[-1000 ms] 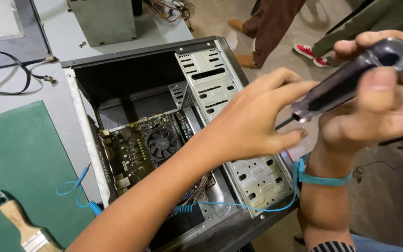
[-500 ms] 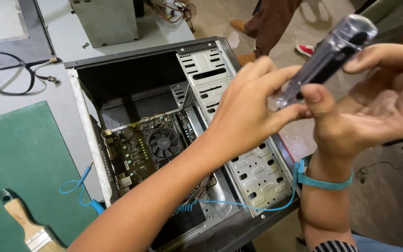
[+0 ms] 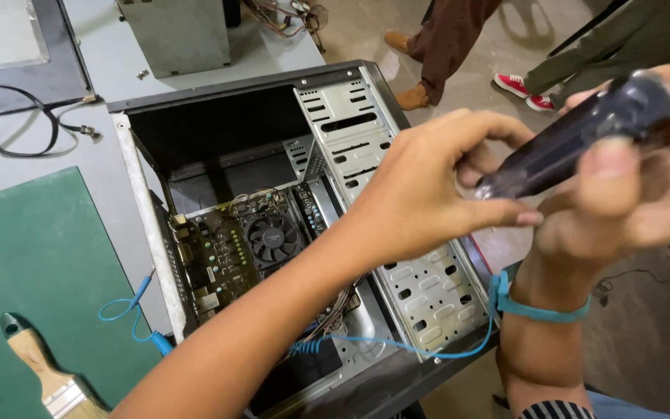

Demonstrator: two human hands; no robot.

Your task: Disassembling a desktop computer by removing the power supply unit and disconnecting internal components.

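Presently, both hands are raised above the open computer case (image 3: 219, 116), which lies on its side on the grey tabletop (image 3: 63, 178). The right hand (image 3: 630, 202) is closed around the dark handle of a screwdriver (image 3: 575, 147), thumb pressed across the grip. The left hand (image 3: 428, 194) is pinched shut on the lower end of that same tool, where handle meets shaft; the tip itself is hidden behind the left fingers, so I cannot tell what bit it carries.

The screwdriver sits between the two hands, in contact with both. Its long axis runs on a slant: butt end up and out towards the right hand's far side, working end down and in towards the left hand. The right hand carries most of the handle; the left hand is the nearer to the working end and to the case.

Below the left forearm, inside the case, lie the motherboard (image 3: 219, 256) and its black cooling fan (image 3: 271, 237). A teal anti-static wrist strap (image 3: 540, 309) circles the right wrist, its blue coiled lead (image 3: 350, 341) trailing under the left forearm. Well apart from the hands, a paintbrush (image 3: 40, 365) rests on the green mat (image 3: 32, 264). Another person's legs and shoes stand on the floor beyond the case.
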